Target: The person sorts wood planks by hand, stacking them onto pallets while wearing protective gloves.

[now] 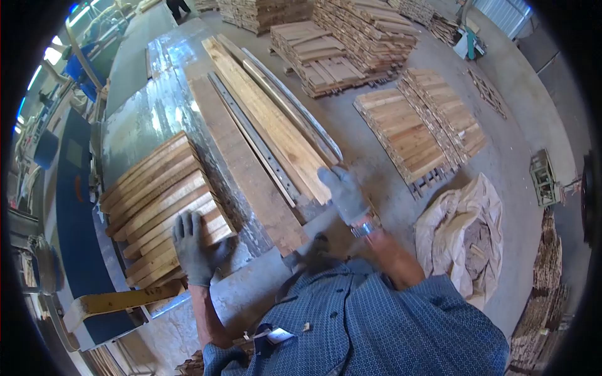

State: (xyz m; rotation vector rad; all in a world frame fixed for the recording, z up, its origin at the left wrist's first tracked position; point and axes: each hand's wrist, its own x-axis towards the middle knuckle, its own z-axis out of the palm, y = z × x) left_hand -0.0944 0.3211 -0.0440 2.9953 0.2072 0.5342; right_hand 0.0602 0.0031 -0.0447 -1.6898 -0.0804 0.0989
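My left hand (193, 250), in a grey glove, lies with its fingers stretched out on a row of wooden slats (160, 194) set side by side on the metal table. Its palm side is hidden. My right hand (346, 195), gloved as well, is closed at the near right end of a long pale wooden board (269, 113); its fingers are partly hidden. Left of that board runs a dark metal bar with holes (254, 139). A wide brown board (241, 166) lies between the bar and the slats.
The metal table (132, 113) stretches away ahead. A yellow bar (125, 302) and a blue machine panel (72, 207) stand at left. On the floor at right are wooden panels (401, 135) and a white sack (433, 219). Stacked wood (367, 34) rises behind.
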